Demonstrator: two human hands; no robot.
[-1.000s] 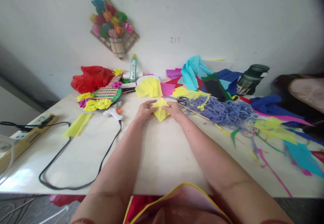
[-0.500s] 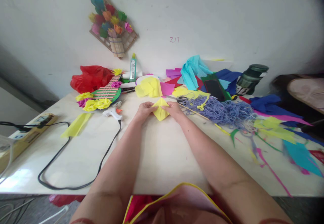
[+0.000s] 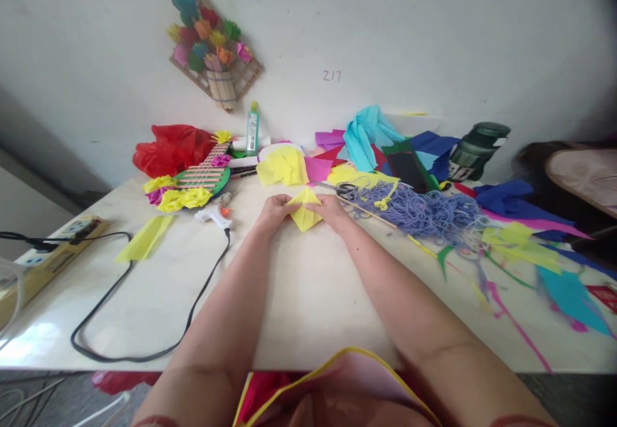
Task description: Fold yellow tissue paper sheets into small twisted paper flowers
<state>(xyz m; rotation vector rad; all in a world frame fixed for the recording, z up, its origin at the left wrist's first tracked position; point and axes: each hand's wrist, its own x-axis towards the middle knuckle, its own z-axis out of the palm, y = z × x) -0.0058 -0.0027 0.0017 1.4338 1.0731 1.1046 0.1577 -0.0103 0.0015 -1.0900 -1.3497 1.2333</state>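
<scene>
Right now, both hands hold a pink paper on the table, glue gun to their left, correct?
No: the head view shows the paper is yellow, not pink. Left hand and right hand do hold it on the table, glue gun to their left.

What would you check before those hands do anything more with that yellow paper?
1. Left hand and right hand both grip the yellow paper: ok.
2. Paper lies on the table: ok.
3. Scissors apart from the paper, beyond the right hand: ok.
4. Glue gun apart from the left hand: ok.
5. Purple yarn off the paper: ok.
6. Creases aligned: cannot tell, fingers cover them.
</scene>
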